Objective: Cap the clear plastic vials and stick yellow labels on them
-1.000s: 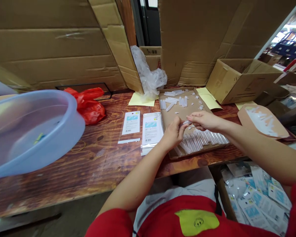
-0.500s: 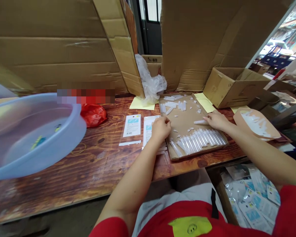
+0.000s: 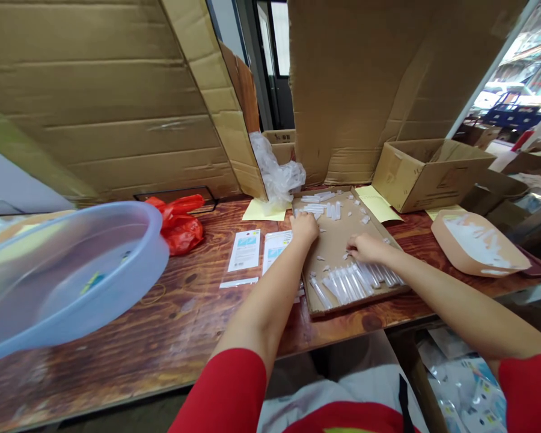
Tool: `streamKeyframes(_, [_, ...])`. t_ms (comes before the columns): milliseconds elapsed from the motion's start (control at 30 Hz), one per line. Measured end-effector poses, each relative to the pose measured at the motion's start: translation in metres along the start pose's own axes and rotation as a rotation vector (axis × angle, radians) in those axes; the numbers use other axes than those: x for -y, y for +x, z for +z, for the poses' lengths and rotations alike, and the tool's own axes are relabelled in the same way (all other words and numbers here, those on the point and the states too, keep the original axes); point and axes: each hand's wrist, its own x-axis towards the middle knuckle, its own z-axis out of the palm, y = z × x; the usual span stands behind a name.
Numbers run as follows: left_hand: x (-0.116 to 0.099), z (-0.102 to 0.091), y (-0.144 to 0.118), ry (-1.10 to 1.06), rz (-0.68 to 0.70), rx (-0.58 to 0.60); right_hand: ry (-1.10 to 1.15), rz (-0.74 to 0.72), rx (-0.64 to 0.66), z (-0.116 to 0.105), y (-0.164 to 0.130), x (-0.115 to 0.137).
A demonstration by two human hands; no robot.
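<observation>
A: Where are the clear plastic tubes?

B: A row of clear plastic tubes [image 3: 356,279] lies side by side along the near edge of a shallow flat cardboard tray [image 3: 331,237] on the dark wooden bench [image 3: 162,313]. A second, looser batch of short clear tubes [image 3: 320,209] lies at the tray's far end, with small white caps [image 3: 363,218] scattered between.

A: And the hands?

B: The right hand [image 3: 365,246] rests palm down on the tray, just at the far ends of the near row, fingers curled low over the small pieces. Whether it pinches anything I cannot tell. The left hand [image 3: 304,227] reaches over the tray's left edge toward the far batch, fingers loosely bent, touching the cardboard; nothing shows in its grip.

A: What lies about the tray?

B: Just left of it, a stack of clear printed packets with blue labels [image 3: 275,246], and one single packet [image 3: 244,251] beside that. Yellow paper sheets [image 3: 261,210] sit at the tray's far corners, under a crumpled clear plastic bag [image 3: 275,171]. A red plastic bag [image 3: 180,222] lies farther left, and a large translucent blue plastic basin [image 3: 72,276] fills the near left. On the right stand an open brown cardboard box [image 3: 415,174] and a tan scoop-shaped tray [image 3: 478,243]. Big cardboard sheets [image 3: 117,102] lean behind the bench.
</observation>
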Motion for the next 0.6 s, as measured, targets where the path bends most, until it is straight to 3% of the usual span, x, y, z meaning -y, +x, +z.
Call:
streamKeyframes(167, [-0.008, -0.007, 0.002, -0.17, -0.077, 0.046, 0.24, -0.028, -0.267, -0.01, 0.002, -0.011])
streamKeyframes(333, [-0.016, -0.026, -0.037, -0.509, -0.073, 0.232, 0.569, -0.11, -0.508, -0.03, 0.001, -0.019])
streamKeyframes(400, [-0.018, -0.031, -0.057, -0.806, -0.109, 0.326, 0.723, -0.235, -0.614, -0.036, -0.003, -0.012])
streamKeyframes(467, [-0.021, -0.034, -0.074, -1.254, -0.188, 0.388, 0.821, -0.404, -0.717, -0.038, -0.01, 0.0])
streamKeyframes(533, [-0.023, -0.034, -0.085, -1.645, -0.279, 0.4, 0.8, -0.55, -0.777, -0.036, -0.018, 0.013])
streamKeyframes(600, [-0.027, -0.032, -0.092, -1.818, -0.352, 0.39, 0.72, -0.654, -0.808, -0.031, -0.025, 0.023])
